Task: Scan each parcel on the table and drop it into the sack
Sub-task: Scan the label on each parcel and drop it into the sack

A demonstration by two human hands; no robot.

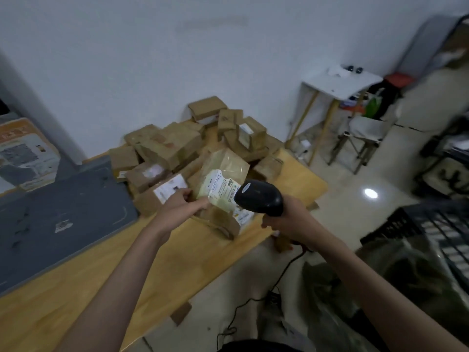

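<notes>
The left hand (177,207) pinches the near edge of the tilted parcel (223,179), and just right of its label (220,190) the right hand (289,219) grips the scanner (258,196) aimed at it.

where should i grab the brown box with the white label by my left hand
Probably by its two short sides, from above. The labelled box lies flat at the pile's front edge, top exposed, with the left hand already beside it; neighbours crowd its far side.

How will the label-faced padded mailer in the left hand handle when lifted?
Probably floppy: the padded mailer looks like a soft kraft pouch, creased, not boxy. Likely light, since the left hand tilts it by one edge. Its glossy label may be slippery.
</notes>
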